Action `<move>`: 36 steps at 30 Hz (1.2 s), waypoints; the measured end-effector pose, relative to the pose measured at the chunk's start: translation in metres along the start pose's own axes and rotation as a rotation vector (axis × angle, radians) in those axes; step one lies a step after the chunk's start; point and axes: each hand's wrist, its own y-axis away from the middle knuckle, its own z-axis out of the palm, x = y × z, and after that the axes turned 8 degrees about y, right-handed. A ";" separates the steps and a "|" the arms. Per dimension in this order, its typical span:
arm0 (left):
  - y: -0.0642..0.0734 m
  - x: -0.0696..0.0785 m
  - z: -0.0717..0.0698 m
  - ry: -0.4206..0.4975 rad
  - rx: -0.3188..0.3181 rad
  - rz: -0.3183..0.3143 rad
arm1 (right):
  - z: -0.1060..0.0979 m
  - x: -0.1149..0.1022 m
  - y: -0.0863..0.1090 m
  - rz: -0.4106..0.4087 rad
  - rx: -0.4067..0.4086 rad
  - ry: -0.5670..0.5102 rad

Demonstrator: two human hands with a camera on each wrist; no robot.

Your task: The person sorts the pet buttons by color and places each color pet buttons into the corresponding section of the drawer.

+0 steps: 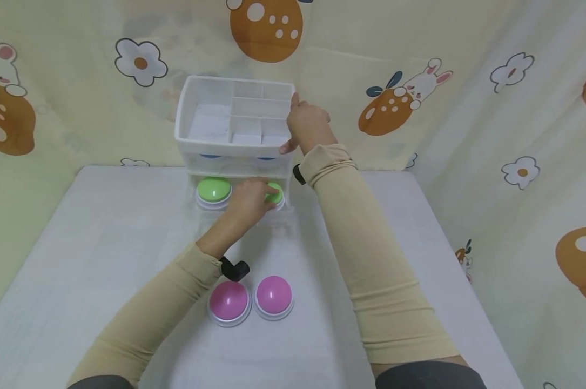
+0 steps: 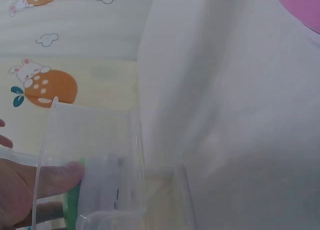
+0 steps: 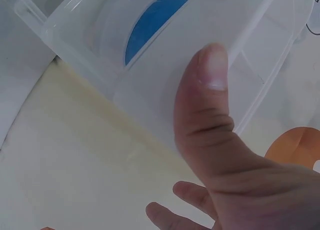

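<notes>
A white plastic drawer organizer [image 1: 190, 145] stands at the back of the table, its lower clear drawer [image 1: 273, 218] pulled out. In that drawer sit two round push buttons with white bases: a green one [image 1: 214, 189] on the left and another green button [image 1: 275, 193] on the right. My left hand [image 1: 249, 201] pinches the right one; through the clear wall the thumb [image 2: 62, 179] shows against its green dome. My right hand [image 1: 309, 125] rests on the organizer's right side, with the thumb [image 3: 202, 104] straight against the wall and other fingers extended.
Two pink push buttons, a left one [image 1: 228, 300] and a right one [image 1: 274, 294], stand on the white table [image 1: 113, 243] below my left wrist. Blue shapes [image 3: 155, 27] show inside the upper drawer. A patterned curtain [image 1: 331, 32] hangs behind and at the right.
</notes>
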 end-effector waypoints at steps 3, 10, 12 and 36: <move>-0.001 -0.003 0.000 0.038 0.003 -0.008 | -0.001 -0.002 0.001 -0.001 0.012 0.017; -0.001 -0.009 0.000 0.082 0.035 -0.040 | -0.004 -0.006 0.003 -0.001 0.003 0.015; -0.001 -0.009 0.001 0.098 0.050 -0.068 | -0.005 -0.007 0.002 -0.001 -0.002 0.010; 0.035 -0.022 -0.005 0.325 0.546 0.105 | -0.007 -0.010 -0.001 0.044 -0.061 0.040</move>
